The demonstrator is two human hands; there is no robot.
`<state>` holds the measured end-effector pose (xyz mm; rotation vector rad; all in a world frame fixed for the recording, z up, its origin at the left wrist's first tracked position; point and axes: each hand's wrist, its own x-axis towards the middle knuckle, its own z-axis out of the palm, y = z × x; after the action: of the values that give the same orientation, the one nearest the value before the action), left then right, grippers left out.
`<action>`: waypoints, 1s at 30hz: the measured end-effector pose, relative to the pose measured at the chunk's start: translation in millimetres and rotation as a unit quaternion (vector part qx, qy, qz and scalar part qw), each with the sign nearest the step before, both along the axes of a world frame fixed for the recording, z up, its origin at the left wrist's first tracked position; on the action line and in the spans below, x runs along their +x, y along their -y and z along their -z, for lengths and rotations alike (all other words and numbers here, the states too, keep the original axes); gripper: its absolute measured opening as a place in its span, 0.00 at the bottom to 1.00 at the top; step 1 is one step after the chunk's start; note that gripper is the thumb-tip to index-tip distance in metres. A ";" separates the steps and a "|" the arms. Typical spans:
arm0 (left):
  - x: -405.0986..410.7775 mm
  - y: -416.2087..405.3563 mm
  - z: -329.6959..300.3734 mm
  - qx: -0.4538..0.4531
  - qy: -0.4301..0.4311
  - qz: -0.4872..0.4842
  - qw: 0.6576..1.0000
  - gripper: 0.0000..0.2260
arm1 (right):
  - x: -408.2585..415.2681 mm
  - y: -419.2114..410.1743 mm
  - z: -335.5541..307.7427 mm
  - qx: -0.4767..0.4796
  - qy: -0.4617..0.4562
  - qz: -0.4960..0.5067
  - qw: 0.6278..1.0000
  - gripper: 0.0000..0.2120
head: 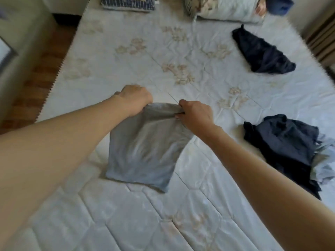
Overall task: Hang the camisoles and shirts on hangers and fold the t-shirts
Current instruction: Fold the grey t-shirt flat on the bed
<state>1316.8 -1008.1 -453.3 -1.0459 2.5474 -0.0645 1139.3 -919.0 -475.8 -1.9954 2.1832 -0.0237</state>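
Grey t-shirt [145,147] hangs folded over the quilted bed [181,205]. Both my left hand [135,98] and right hand [196,113] pinch its top edge (fingers curled tight), lower hem touching the quilt.

Person's body as seen: two bare forearms and two hands, head view

Left arm [59,142] enters from the lower left edge; right arm [268,178] enters from the lower right edge. Both are uncovered from the frame edge to the wrist: no sleeve, cuff or glove appears on either. Left hand [134,100] and right hand [196,113] are bare. No watch, bracelet or band shows at either wrist, and no ring is discernible on the knuckles in view. Fingernails are mostly hidden, so any polish cannot be determined. The forearms look smooth, with no visible markings. Upper arms, shoulders and torso lie outside the picture
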 end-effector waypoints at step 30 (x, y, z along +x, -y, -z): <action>33.2 -229.1 235.2 0.170 0.018 -0.006 0.985 0.14 | 5.7 -197.5 218.3 0.174 0.007 -0.128 0.976 0.11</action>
<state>1350.0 -779.0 -688.5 -0.9141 2.4060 0.3387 1145.0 -721.5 -694.1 -2.0388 1.7549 0.3517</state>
